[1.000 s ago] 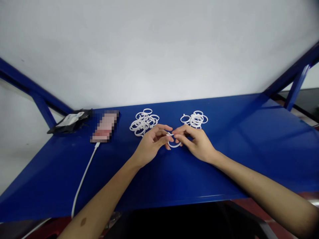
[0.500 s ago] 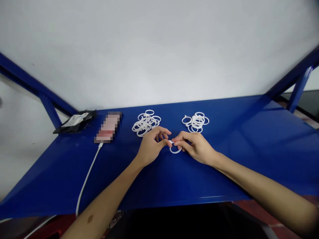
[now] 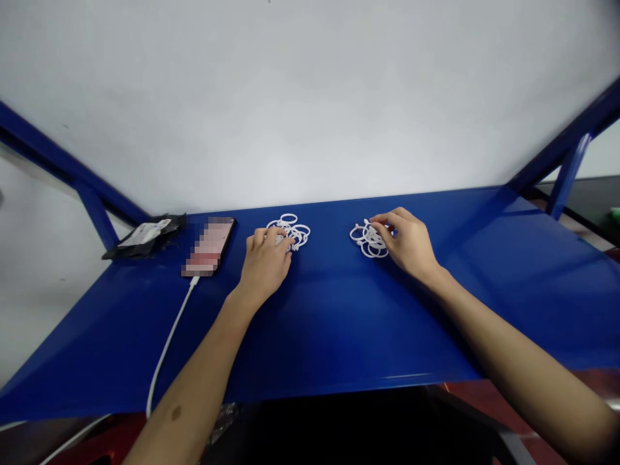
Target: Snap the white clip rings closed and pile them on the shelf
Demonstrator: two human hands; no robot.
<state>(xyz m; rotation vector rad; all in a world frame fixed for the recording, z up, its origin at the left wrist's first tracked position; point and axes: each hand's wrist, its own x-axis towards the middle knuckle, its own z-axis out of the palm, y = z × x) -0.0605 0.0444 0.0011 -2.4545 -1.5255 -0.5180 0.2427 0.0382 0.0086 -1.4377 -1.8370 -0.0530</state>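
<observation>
The left hand [image 3: 265,265] lies on the left rings [image 3: 290,231]; its grip cannot be told. The right hand [image 3: 409,244] seems to pinch the right rings [image 3: 368,240] on the shelf [image 3: 339,323].

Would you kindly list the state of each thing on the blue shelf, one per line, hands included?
Left hand: palm down, fingers on the left pile of rings.
Right hand: fingertips on the right pile of rings.
Left pile of rings: loose heap, partly covered by the hand.
Right pile of rings: loose heap, lying flat.
Phone: flat, cable plugged in.
White cable: trails off the front edge.
Black pouch: lying flat.
</observation>
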